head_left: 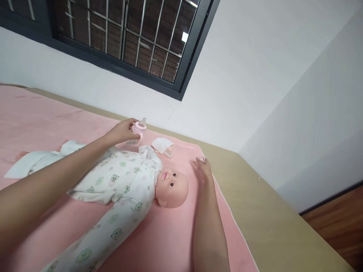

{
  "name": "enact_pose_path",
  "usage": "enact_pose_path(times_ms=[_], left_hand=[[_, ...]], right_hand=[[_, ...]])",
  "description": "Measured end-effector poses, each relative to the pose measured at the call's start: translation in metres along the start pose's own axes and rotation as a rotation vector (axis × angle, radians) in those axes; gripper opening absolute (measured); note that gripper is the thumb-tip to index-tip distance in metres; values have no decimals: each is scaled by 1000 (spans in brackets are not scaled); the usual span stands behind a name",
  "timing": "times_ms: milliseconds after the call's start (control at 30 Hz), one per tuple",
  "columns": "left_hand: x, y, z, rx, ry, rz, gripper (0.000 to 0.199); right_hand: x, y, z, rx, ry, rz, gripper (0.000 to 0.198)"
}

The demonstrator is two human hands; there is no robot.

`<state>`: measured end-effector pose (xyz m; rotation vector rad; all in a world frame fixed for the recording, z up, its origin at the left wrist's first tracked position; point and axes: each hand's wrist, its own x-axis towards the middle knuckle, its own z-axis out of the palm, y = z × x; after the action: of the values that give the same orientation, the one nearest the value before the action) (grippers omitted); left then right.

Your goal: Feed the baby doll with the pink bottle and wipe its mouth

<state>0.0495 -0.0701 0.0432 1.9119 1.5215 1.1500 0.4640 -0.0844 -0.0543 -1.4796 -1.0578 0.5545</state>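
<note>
My left hand (126, 131) is wrapped round a baby bottle (138, 129) with a pink collar and a clear teat pointing up. The bottle is above the far arm of a baby doll (171, 187). The doll lies on its back in a white suit (113, 173) printed with green bears, its bald head toward the right. Past the top of the head, my right hand (204, 166) is closed near the pink mat's corner. A small pale, shiny bit shows at its fingertips, too small to name.
A pink mat (172, 234) covers much of the wooden surface (241, 177). A white packet or folded cloth (162, 145) lies between the bottle and my right hand. Behind stand a white wall (227, 83) and a dark-framed, barred window (127, 41).
</note>
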Motion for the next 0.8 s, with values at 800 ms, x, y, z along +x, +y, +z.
enact_pose_path(times_ms=[800], left_hand=[[-65, 62, 13, 24, -59, 399, 71]], right_hand=[[-135, -194, 73, 235, -500, -533, 65]])
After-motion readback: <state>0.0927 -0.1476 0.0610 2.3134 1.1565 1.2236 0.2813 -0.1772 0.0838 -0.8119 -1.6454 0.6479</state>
